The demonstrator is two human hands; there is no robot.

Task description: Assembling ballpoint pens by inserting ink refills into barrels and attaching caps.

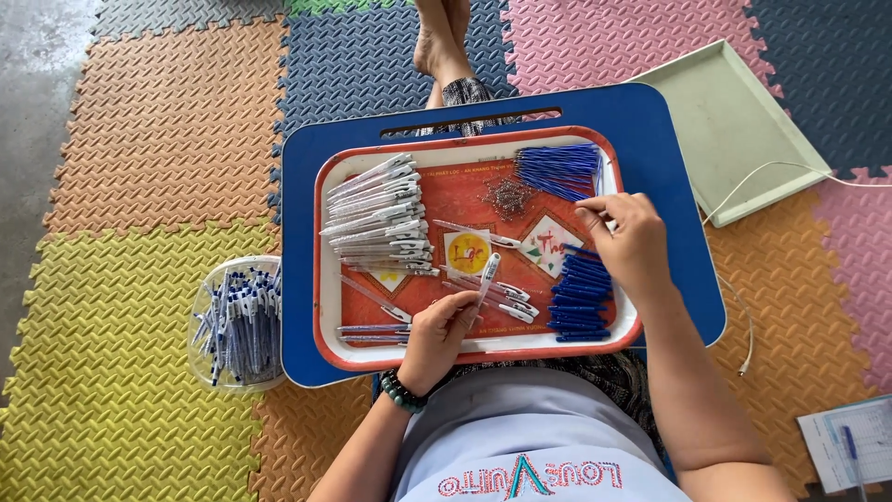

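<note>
A red tray with a white rim (321, 279) rests on a blue lap desk (650, 121) over my legs. My left hand (439, 335) holds a white pen barrel (487, 276) upright above the tray's front. My right hand (627, 244) hovers at the tray's right side, fingertips pinched near a bundle of blue refills (557, 169); whether it grips one is unclear. A stack of white pen barrels (379, 214) fills the tray's left. Blue pen parts (580, 302) are piled under my right hand. A small heap of metal springs (508, 196) lies in the middle.
A clear plastic tub (234, 325) of assembled pens stands on the foam mat to the left of the lap desk. A pale green tray (734, 121) lies at the upper right, with a white cable (743, 307) beside it. Paper and a pen (850, 444) lie at the lower right.
</note>
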